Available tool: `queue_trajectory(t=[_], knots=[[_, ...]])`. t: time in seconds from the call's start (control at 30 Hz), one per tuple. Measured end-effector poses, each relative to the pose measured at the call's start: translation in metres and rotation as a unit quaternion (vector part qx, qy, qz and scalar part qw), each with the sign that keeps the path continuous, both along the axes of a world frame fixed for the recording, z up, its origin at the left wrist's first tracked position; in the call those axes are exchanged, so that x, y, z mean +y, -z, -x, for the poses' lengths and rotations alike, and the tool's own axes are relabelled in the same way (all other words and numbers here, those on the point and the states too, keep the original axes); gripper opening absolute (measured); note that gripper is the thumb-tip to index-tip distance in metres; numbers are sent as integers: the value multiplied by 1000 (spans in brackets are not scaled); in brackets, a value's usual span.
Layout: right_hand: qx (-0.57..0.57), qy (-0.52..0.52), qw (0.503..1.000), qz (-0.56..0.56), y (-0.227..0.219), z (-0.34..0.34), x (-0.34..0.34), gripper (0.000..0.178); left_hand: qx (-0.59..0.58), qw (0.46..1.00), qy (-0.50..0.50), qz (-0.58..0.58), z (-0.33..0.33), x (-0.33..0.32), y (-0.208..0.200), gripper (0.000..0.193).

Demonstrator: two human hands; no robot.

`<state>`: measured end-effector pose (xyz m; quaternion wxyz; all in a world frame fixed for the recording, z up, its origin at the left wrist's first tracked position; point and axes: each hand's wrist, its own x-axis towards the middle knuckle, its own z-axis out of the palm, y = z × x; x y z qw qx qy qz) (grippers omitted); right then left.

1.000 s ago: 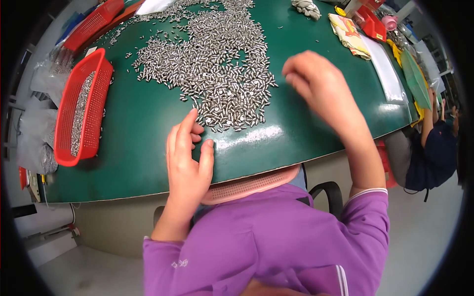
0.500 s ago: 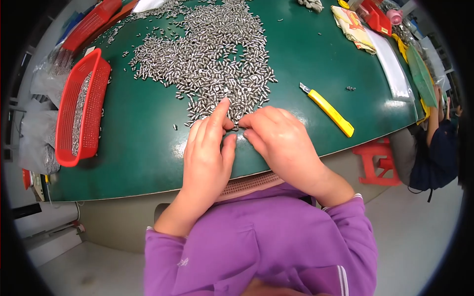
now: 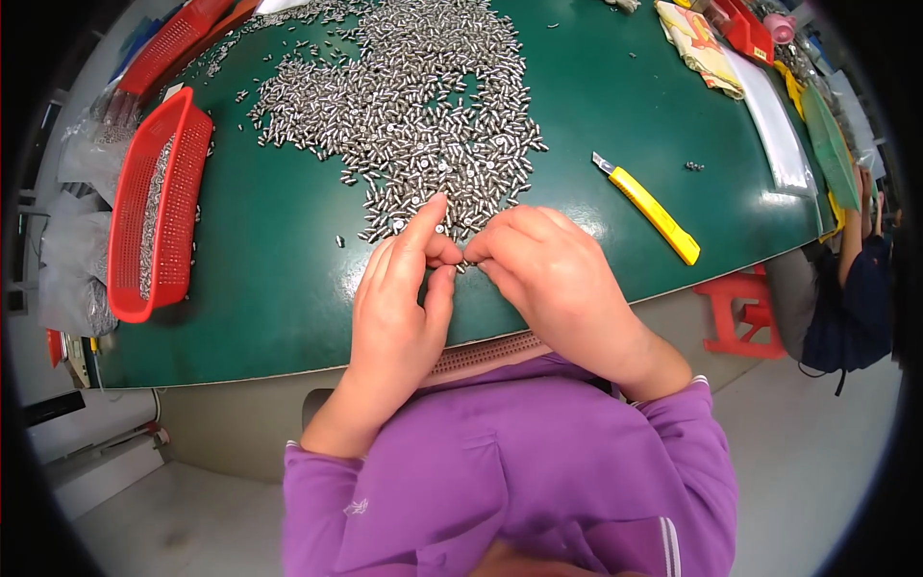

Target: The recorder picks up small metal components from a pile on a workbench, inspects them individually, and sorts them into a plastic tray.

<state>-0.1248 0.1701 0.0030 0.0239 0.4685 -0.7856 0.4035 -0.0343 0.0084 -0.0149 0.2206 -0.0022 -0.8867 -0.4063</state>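
A wide heap of small shiny metal pins (image 3: pixel 413 115) with tapered ends spreads over the green table. At its near edge my two hands meet, fingertips almost touching around a few pins (image 3: pixel 462 266). My left hand (image 3: pixel 394 298) has its index finger stretched over the heap, while its thumb and a bent finger close toward each other. My right hand (image 3: pixel 558 279) is closed, thumb and index finger pinched at the same spot. What lies between the fingertips of either hand is too small and covered to make out.
A yellow utility knife (image 3: pixel 656 216) lies right of my right hand, blade partly out. At left stands a red perforated basket (image 3: pixel 123 231) with metal pins inside. Clear plastic sheets (image 3: pixel 769 125) and a patterned cloth (image 3: pixel 702 48) lie at the far right, near another person's arm (image 3: pixel 852 231).
Both hands have drawn closer together at the heap's near edge, and the left thumb and bent finger have come nearer each other. The view has shifted slightly.
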Motion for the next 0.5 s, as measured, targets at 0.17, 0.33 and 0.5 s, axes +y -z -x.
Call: queue_trajectory(t=[0.17,0.33,0.5], knots=[[-8,2,1000,18,1,0,-2,21,-1,1000,-2,0,-3,0,0,70],[-3,1,999,48,0,2,-4,23,-5,1000,8,4,-4,1,-2,73],[-9,-14,999,49,0,2,-5,27,-6,1000,12,7,-4,0,-2,73]])
